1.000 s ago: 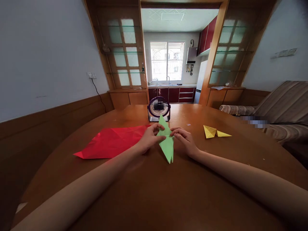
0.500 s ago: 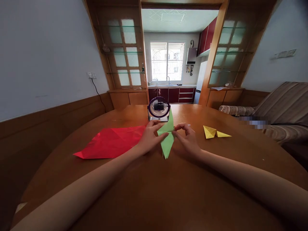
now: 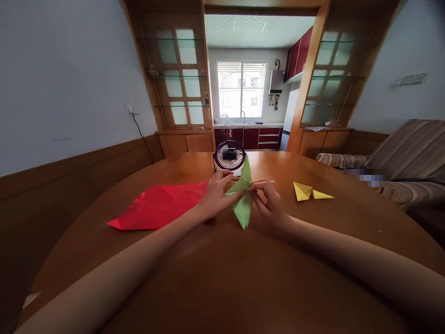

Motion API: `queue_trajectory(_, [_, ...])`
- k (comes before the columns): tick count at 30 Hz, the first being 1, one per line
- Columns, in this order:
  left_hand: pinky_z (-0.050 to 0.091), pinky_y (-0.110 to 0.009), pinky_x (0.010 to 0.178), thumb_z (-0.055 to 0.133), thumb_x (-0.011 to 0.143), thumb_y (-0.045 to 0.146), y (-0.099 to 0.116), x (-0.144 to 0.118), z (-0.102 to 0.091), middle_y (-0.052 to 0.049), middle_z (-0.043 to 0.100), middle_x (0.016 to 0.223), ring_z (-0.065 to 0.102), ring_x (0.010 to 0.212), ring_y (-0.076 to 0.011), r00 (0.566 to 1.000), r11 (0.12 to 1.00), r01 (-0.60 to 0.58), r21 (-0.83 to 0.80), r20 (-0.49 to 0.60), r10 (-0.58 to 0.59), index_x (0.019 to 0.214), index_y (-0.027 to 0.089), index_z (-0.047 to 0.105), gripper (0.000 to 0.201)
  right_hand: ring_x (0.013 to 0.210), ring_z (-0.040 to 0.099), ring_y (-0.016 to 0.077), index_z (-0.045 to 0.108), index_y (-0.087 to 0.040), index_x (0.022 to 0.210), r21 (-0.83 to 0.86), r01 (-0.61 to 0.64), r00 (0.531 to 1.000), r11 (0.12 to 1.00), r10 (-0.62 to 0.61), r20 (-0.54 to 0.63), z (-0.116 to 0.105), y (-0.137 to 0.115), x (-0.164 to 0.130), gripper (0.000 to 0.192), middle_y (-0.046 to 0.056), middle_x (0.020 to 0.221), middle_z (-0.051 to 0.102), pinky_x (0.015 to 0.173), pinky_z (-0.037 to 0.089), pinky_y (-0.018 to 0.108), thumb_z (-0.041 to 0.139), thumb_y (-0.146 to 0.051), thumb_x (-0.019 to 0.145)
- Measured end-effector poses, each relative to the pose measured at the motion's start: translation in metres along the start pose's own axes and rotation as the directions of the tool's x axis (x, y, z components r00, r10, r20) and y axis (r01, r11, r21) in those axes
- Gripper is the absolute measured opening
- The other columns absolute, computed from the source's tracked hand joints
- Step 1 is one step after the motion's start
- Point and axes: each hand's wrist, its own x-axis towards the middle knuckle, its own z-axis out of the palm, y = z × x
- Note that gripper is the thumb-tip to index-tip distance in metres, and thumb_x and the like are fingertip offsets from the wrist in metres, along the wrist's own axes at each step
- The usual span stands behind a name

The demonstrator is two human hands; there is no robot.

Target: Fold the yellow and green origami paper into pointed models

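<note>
Between my hands is a green folded paper [image 3: 244, 211], long and pointed at its top and bottom, with a flap out to the left. My left hand [image 3: 217, 194] grips its left side, thumb in front and fingers behind. At the paper's middle right edge, my right hand [image 3: 269, 199] pinches it between thumb and fingertips. A red sheet of paper [image 3: 156, 208] with creases lies flat to the left, partly behind my left hand. On the right rests a yellow folded paper piece [image 3: 303, 191] with a pointed tail.
A small dark round fan [image 3: 230, 155] stands behind the green paper on the brown wooden table [image 3: 222, 278]. A striped armchair [image 3: 399, 157] is beyond the table's right edge. The wall is at the left, with a cord hanging from a socket [image 3: 132, 109].
The green paper's middle has bent, and its flap and lower tip have shifted slightly. My right fingers have closed in on the middle fold. The red and yellow papers stay in place.
</note>
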Motion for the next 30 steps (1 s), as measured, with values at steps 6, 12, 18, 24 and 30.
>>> queue_trajectory(6, [0.046,-0.033,0.087,0.074,0.074,0.039,0.008,0.005,-0.005,-0.006,0.065,0.103,0.06,0.097,-0.0212,0.988,0.836,0.15,-0.528,0.057,-0.142,0.103,0.018,0.064,0.037,0.09,0.059,0.0208,0.053,-0.025,0.098,0.025,-0.012,1.0,1.0,0.011,0.007,-0.001,0.0,0.003,0.009,0.006,0.094,0.061,0.077,0.048,0.036,0.047,-0.021,0.094])
queue_trajectory(12, [0.046,-0.025,0.062,0.077,0.069,0.035,0.003,0.011,-0.005,-0.001,0.064,0.07,0.056,0.059,-0.0109,0.9,0.611,0.356,-0.707,0.083,-0.429,0.073,0.016,0.062,0.025,0.102,0.061,0.0222,0.053,-0.027,0.1,0.076,-0.002,1.0,0.997,0.002,-0.001,-0.002,-0.003,0.002,0.013,0.007,0.106,0.063,0.084,0.048,0.039,0.048,-0.018,0.094])
queue_trajectory(18, [0.05,-0.026,0.065,0.071,0.073,0.025,0.0,0.008,0.002,-0.003,0.066,0.079,0.061,0.066,-0.013,0.824,0.434,0.478,-0.764,0.218,-0.524,0.082,0.016,0.059,0.017,0.111,0.06,0.0224,0.054,-0.027,0.102,0.103,0.008,1.0,0.995,-0.005,-0.03,-0.001,-0.006,0.002,0.012,0.008,0.113,0.064,0.092,0.047,0.042,0.048,-0.019,0.095])
queue_trajectory(24, [0.049,-0.025,0.064,0.073,0.07,0.018,0.009,0.008,0.003,-0.003,0.066,0.076,0.061,0.065,-0.0129,0.858,0.381,0.438,-0.814,0.251,-0.449,0.085,0.014,0.06,0.02,0.101,0.06,0.0188,0.053,-0.025,0.097,0.229,-0.15,0.981,0.962,0.175,-0.09,0.001,-0.007,0.007,0.005,0.005,0.104,0.061,0.086,0.049,0.037,0.05,-0.023,0.094])
queue_trajectory(30, [0.05,-0.027,0.064,0.07,0.066,0.008,-0.001,0.004,0.009,-0.005,0.066,0.075,0.062,0.063,-0.015,0.771,0.345,0.546,-0.764,0.297,-0.563,0.089,0.013,0.06,0.026,0.088,0.057,0.0152,0.055,-0.023,0.087,0.25,-0.17,0.971,0.953,0.205,-0.122,-0.002,-0.011,0.015,0.003,0.002,0.093,0.056,0.076,0.049,0.032,0.053,-0.023,0.09])
